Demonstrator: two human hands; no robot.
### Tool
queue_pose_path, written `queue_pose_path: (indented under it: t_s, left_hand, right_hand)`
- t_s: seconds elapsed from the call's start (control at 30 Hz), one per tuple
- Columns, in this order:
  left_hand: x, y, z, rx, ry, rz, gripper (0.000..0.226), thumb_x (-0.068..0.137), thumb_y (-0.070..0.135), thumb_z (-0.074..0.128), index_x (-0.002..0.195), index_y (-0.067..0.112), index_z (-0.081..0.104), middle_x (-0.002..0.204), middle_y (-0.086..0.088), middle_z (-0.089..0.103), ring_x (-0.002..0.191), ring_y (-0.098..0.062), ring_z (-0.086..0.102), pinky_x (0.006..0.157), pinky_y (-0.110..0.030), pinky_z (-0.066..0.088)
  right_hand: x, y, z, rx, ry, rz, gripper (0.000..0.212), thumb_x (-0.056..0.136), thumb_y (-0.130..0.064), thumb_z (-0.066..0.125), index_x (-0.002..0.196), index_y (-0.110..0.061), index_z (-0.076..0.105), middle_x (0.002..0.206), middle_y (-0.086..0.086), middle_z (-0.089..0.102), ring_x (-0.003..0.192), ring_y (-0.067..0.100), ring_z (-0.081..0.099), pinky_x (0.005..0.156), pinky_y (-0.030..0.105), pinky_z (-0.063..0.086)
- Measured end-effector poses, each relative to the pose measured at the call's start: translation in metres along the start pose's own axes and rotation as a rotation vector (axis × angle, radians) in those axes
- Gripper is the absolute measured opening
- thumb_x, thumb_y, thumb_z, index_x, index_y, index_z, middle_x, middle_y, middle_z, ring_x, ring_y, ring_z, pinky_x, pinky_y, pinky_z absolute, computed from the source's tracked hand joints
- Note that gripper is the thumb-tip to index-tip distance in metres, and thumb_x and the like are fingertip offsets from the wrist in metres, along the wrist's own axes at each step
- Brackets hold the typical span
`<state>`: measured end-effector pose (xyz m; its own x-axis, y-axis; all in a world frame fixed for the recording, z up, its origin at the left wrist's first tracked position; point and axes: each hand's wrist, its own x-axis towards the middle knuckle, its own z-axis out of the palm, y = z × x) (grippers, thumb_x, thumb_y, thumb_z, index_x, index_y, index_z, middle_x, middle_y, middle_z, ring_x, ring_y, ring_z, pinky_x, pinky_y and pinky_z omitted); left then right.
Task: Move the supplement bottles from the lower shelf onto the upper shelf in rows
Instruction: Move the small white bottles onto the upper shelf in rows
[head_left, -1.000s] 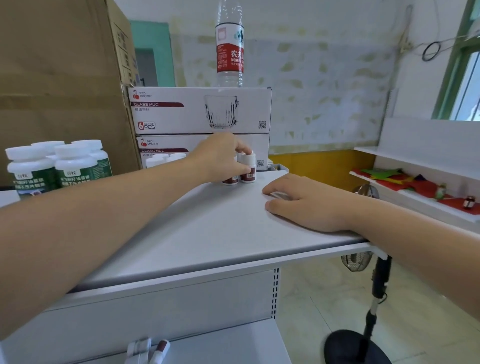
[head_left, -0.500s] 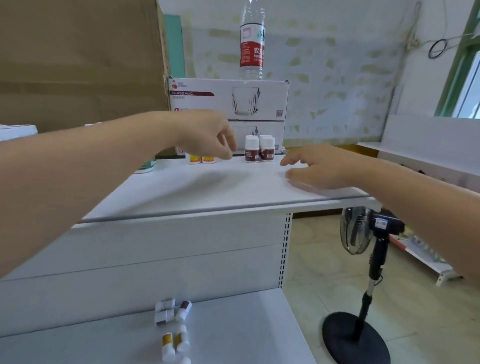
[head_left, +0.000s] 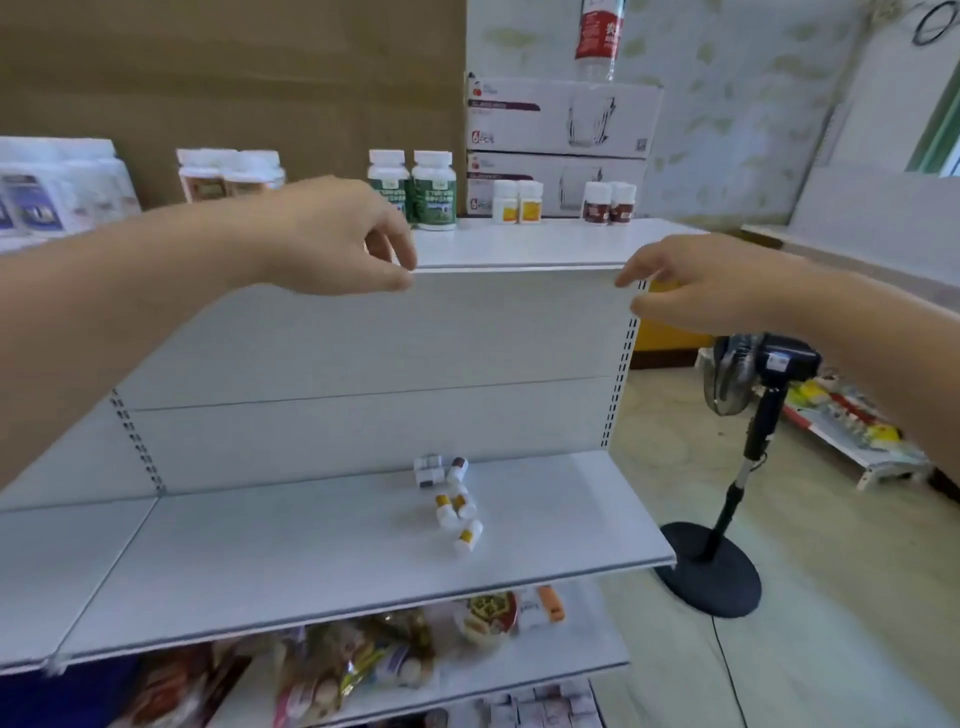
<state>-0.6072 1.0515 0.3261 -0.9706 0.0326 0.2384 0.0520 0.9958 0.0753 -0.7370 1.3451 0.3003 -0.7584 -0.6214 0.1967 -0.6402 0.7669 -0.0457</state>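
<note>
- Lower shelf: a broad white board at six o'clock.
- Upper shelf: at twelve o'clock.
- Left hand: at ten o'clock, in front of the upper shelf's front edge, fingers loosely curled and holding nothing.
- Right hand: at two o'clock, fingers loosely bent and holding nothing.
- Standing bottles: grouped upright at one o'clock, at the back of the upper shelf.
- Fallen bottles: a small cluster lying on the lower shelf.

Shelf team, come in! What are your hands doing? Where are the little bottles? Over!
Left hand, right hand empty, hovering by upper shelf. Small bottles lying on lower shelf. Nothing blocking them.
</note>
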Motion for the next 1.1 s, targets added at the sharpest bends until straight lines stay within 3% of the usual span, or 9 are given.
queue_pose_path:
  t_s: [0.13, 0.33, 0.57, 0.73, 0.83, 0.93, 1.1]
  left_hand:
    - [-0.040, -0.022, 0.033, 0.066, -0.119, -0.022, 0.019, 0.090, 0.041, 0.061, 0.102, 0.029, 0.068, 0.088, 0.013, 0.065, 0.080, -0.010, 0.059, 0.070, -0.026, 0.041]
    - [-0.067, -0.067, 0.106, 0.045, -0.181, -0.116, 0.028, 0.091, 0.043, 0.057, 0.113, 0.028, 0.065, 0.095, 0.012, 0.061, 0.091, -0.015, 0.057, 0.085, -0.029, 0.047]
    - [-0.059, -0.100, 0.222, -0.120, -0.223, -0.214, 0.020, 0.090, 0.038, 0.058, 0.102, 0.031, 0.072, 0.111, 0.008, 0.069, 0.108, -0.018, 0.062, 0.094, -0.033, 0.047]
    - [-0.017, -0.092, 0.327, -0.333, -0.269, -0.318, 0.030, 0.091, 0.031, 0.057, 0.120, 0.027, 0.065, 0.123, 0.003, 0.064, 0.108, -0.017, 0.060, 0.094, -0.031, 0.047]
    - [0.013, -0.091, 0.391, -0.298, -0.295, -0.259, 0.043, 0.092, 0.018, 0.049, 0.133, 0.030, 0.053, 0.136, -0.001, 0.048, 0.118, -0.022, 0.052, 0.098, -0.034, 0.043]
    - [0.037, -0.093, 0.437, -0.198, -0.358, -0.159, 0.053, 0.090, 0.008, 0.043, 0.135, 0.035, 0.048, 0.141, 0.005, 0.039, 0.125, -0.023, 0.043, 0.101, -0.040, 0.041]
    - [0.058, -0.099, 0.476, 0.030, -0.369, -0.005, 0.053, 0.090, 0.006, 0.045, 0.136, 0.032, 0.044, 0.146, 0.009, 0.036, 0.128, -0.023, 0.040, 0.084, -0.034, 0.038]
  right_hand:
    - [-0.020, -0.032, 0.031, 0.018, 0.040, 0.015, 0.035, 0.092, -0.036, 0.054, 0.125, -0.026, 0.059, 0.121, 0.002, 0.054, 0.107, 0.021, 0.053, 0.093, 0.037, 0.043]
    - [-0.027, -0.059, 0.106, 0.066, -0.164, 0.030, 0.040, 0.094, -0.041, 0.051, 0.131, -0.027, 0.054, 0.133, -0.002, 0.057, 0.116, 0.018, 0.056, 0.097, 0.037, 0.047]
    - [0.003, -0.066, 0.212, 0.254, -0.351, 0.067, 0.035, 0.094, -0.039, 0.055, 0.126, -0.025, 0.057, 0.119, -0.005, 0.062, 0.105, 0.014, 0.058, 0.089, 0.027, 0.045]
    - [0.045, -0.067, 0.320, 0.379, -0.441, 0.204, 0.036, 0.091, -0.039, 0.055, 0.124, -0.022, 0.056, 0.109, 0.001, 0.066, 0.096, 0.019, 0.061, 0.084, 0.031, 0.049]
    - [0.064, -0.070, 0.384, 0.393, -0.440, 0.302, 0.041, 0.092, -0.041, 0.051, 0.124, -0.015, 0.050, 0.111, 0.007, 0.064, 0.090, 0.023, 0.058, 0.075, 0.031, 0.047]
    - [0.075, -0.073, 0.428, 0.418, -0.399, 0.373, 0.045, 0.093, -0.046, 0.050, 0.119, -0.010, 0.045, 0.113, 0.011, 0.061, 0.097, 0.029, 0.060, 0.072, 0.032, 0.043]
    - [0.085, -0.069, 0.460, 0.488, -0.336, 0.418, 0.050, 0.086, -0.043, 0.060, 0.120, -0.012, 0.042, 0.100, 0.005, 0.058, 0.089, 0.026, 0.059, 0.066, 0.031, 0.043]
